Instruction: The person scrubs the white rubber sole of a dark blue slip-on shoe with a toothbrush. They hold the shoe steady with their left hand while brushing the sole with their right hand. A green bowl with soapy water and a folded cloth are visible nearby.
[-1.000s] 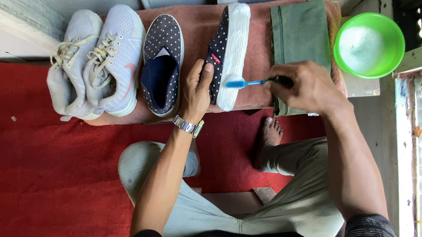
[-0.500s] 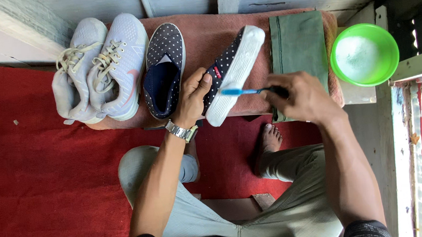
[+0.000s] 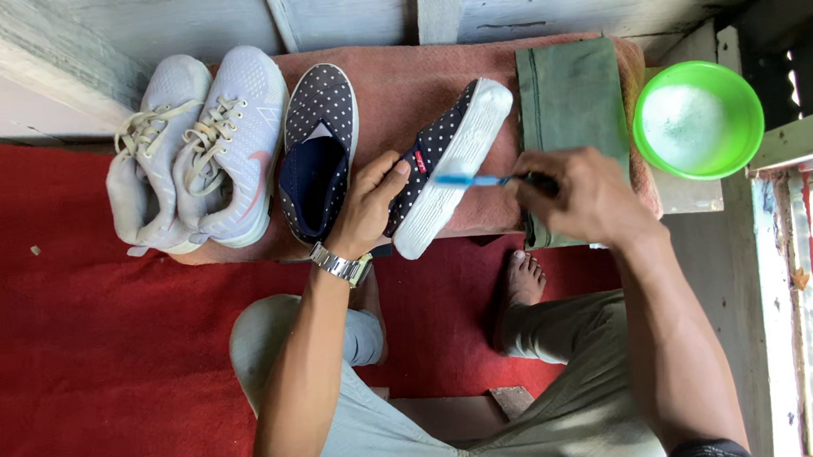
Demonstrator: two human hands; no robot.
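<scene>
Right hand (image 3: 585,193) gripping toothbrush (image 3: 476,181) on dotted shoe (image 3: 444,158), green bowl (image 3: 698,119) maybe holding foam

Worktop (image 3: 394,75) is crowded left to right: pair of grey sneakers (image 3: 197,148), upright dotted shoe (image 3: 319,158), tilted dotted shoe (image 3: 450,162), folded green cloth (image 3: 570,99). Green bowl (image 3: 698,118) blocks the right end, just beside the cloth. Left hand (image 3: 366,207) fills the gap between the two dotted shoes. Right hand (image 3: 583,195) with blue toothbrush (image 3: 470,181) bridges shoe sole to cloth. Free strip: bare towel behind the tilted shoe, between dotted shoe and cloth. Red carpet (image 3: 70,381) at left is open.
</scene>
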